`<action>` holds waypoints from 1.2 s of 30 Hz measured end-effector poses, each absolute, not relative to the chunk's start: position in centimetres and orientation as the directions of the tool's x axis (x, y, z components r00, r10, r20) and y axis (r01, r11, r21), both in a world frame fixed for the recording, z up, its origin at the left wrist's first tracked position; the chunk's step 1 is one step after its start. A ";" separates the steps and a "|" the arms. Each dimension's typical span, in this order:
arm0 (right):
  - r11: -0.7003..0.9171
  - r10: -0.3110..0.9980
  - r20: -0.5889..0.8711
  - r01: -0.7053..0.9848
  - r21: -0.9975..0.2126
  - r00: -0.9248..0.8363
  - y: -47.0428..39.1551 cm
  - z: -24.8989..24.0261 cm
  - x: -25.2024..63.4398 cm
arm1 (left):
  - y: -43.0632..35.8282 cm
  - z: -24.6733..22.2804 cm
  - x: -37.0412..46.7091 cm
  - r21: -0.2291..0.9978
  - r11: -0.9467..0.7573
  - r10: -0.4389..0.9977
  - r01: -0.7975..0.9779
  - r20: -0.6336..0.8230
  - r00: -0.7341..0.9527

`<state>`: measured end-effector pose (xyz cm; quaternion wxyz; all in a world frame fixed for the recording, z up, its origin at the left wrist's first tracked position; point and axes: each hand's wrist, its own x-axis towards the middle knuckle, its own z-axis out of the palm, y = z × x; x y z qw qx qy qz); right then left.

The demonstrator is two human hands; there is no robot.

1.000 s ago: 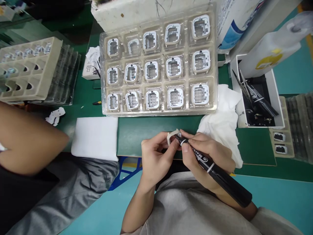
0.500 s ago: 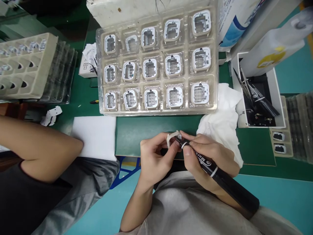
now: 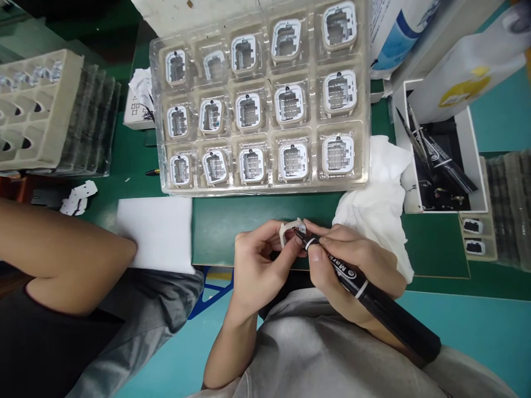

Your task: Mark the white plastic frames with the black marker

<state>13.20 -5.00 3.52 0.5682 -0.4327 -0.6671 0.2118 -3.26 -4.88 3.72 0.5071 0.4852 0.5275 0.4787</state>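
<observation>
I see the far clear tray holding fifteen white frames, while my left hand pinches a small white frame and my right hand grips a black marker against it.

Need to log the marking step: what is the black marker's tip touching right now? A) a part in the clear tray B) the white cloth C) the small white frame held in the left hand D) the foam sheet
C: the right hand holds the black marker with its tip on the small white frame pinched in the left hand.

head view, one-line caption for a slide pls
Left hand holds a small white frame while right hand touches a black marker to it.
</observation>
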 end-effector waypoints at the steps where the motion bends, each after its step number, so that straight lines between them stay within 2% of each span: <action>1: 0.532 0.819 0.573 0.340 -0.776 0.023 -5.0 3.5 13.2 | -4.9 3.7 -3.2 0.998 0.056 0.998 0.041 -0.056 -0.016; 8: 0.498 0.825 0.559 0.362 -0.788 0.082 -5.4 3.5 12.9 | -5.1 3.6 -3.2 0.990 -0.027 0.999 0.141 0.033 -0.036; 17: 0.501 0.834 0.551 0.374 -0.781 0.034 -5.4 3.8 13.3 | -5.3 3.6 -3.2 0.971 -0.090 0.995 0.222 0.096 -0.017; 22: 0.525 0.817 0.576 0.373 -0.765 0.030 -5.1 3.9 13.3 | -5.2 3.7 -3.3 0.970 -0.048 0.998 0.237 0.055 -0.025; 31: 0.558 0.811 0.585 0.295 -0.776 0.004 -4.9 3.9 13.5 | -5.0 3.9 -3.4 0.989 0.070 0.997 0.127 -0.068 -0.024; 36: 0.552 0.808 0.588 0.312 -0.773 0.029 -4.8 3.8 13.3 | -5.1 3.8 -3.5 0.994 0.067 0.998 0.090 -0.066 -0.010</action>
